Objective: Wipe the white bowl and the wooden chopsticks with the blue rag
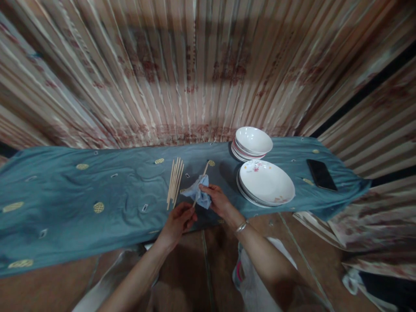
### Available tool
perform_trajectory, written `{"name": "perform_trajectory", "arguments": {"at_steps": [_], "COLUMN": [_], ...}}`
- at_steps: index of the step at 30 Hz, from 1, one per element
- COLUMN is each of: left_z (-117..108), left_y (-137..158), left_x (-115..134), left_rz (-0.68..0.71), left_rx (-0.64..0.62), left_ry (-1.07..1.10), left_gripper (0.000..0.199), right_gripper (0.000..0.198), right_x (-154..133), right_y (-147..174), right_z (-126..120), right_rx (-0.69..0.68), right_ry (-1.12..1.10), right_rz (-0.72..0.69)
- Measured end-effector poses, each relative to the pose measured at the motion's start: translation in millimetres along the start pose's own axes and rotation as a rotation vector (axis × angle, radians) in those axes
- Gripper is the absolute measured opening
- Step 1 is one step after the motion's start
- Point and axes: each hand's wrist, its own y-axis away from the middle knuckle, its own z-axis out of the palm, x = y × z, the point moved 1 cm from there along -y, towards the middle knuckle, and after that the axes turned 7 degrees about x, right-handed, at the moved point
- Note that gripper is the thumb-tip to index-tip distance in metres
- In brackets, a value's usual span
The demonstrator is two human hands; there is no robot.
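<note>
Between my two hands a single wooden chopstick [206, 168] slants up and away from me. Its lower end is pinched in the fingers of my left hand [178, 220]. A light blue cloth [203, 197] is wrapped around the middle of the stick, and my right hand [218, 198] grips it there, thumb on top. The chopstick's far tip sticks out above the cloth. Just left of the cloth, several more chopsticks [175, 180] lie side by side in a loose bundle on the table.
A blue-green patterned cloth covers the long table [126, 186]. Right of my hands stand a stack of white bowls [253, 141] and, nearer me, a stack of white flowered plates [267, 182]. A black phone [321, 174] lies at the right. A pleated curtain [182, 78] hangs behind.
</note>
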Motion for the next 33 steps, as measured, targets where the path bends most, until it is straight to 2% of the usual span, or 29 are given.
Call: {"name": "perform_trajectory", "arguments": {"at_steps": [9, 16, 24, 33], "left_z": [5, 5, 4, 8], "left_y": [5, 7, 4, -4], "left_x": [-5, -11, -15, -3], "left_rz": [-0.025, -0.083, -0.093, -0.065], "left_rx": [-0.084, -0.147, -0.121, -0.1], "left_ry": [-0.042, -0.039, 0.02, 0.071], "left_gripper": [0.036, 0.035, 0.031, 0.032], "right_gripper": [0.026, 0.021, 0.024, 0.029], "right_x": [-32, -44, -31, -5], "right_y": [-10, -13, -12, -1], "right_z": [-13, -21, -14, -3], "right_rx": [0.049, 0.088, 0.046, -0.005], "right_ry": [-0.003, -0.064, -0.067, -0.024], "right_rz": [-0.13, -0.191, -0.105, -0.016]}}
